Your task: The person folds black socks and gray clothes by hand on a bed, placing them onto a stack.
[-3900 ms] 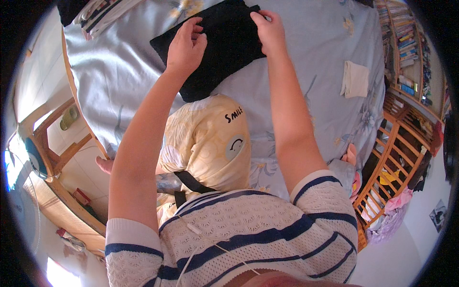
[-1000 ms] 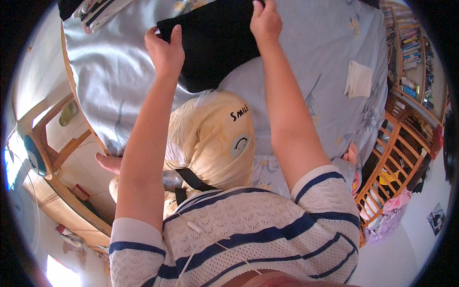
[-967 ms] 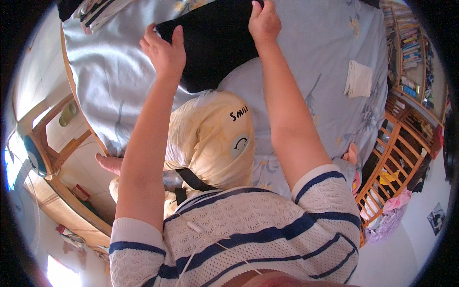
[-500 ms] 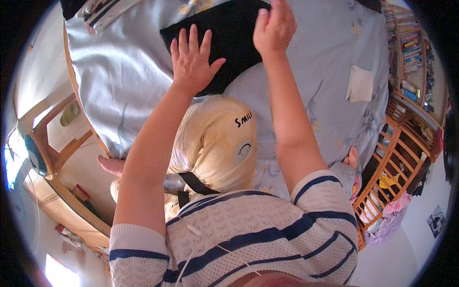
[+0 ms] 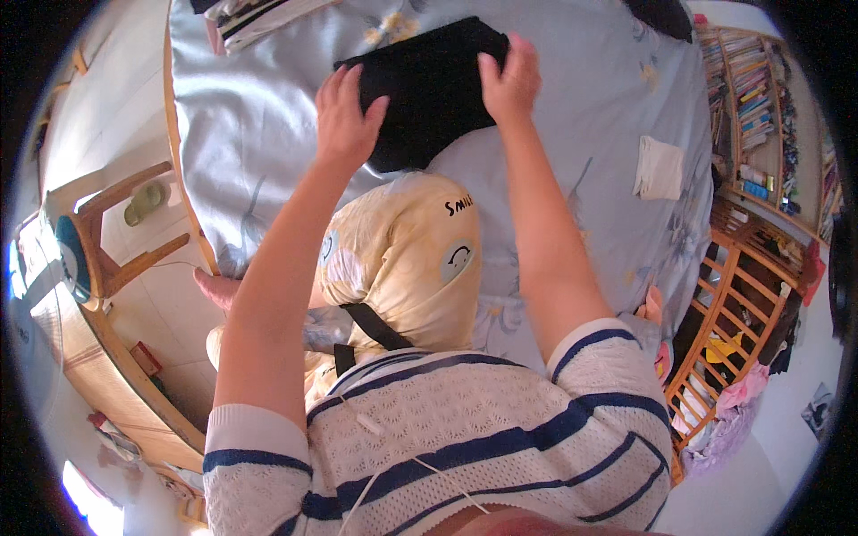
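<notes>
A folded black garment [image 5: 433,89] lies on the pale blue bedsheet in front of my knee; its exact kind cannot be told. My left hand [image 5: 347,118] is at its left edge, the fingers close together along the border and the thumb over the dark cloth. At the opposite edge my right hand [image 5: 512,82] has its thumb on top and its fingers round the outer side. Both hands grip the cloth lightly, one from each side.
My bent leg in yellow trousers [image 5: 407,259] rests on the bedsheet [image 5: 572,116]. A small white folded cloth [image 5: 660,168] lies at right, a striped stack [image 5: 268,20] at the far left. Beside the bed stand a wooden chair [image 5: 125,192], a slatted rack [image 5: 728,322] and bookshelves [image 5: 755,107].
My left hand has gone from lying flat on the black garment to its left edge. My right hand has come slightly nearer, and the garment now looks more compact.
</notes>
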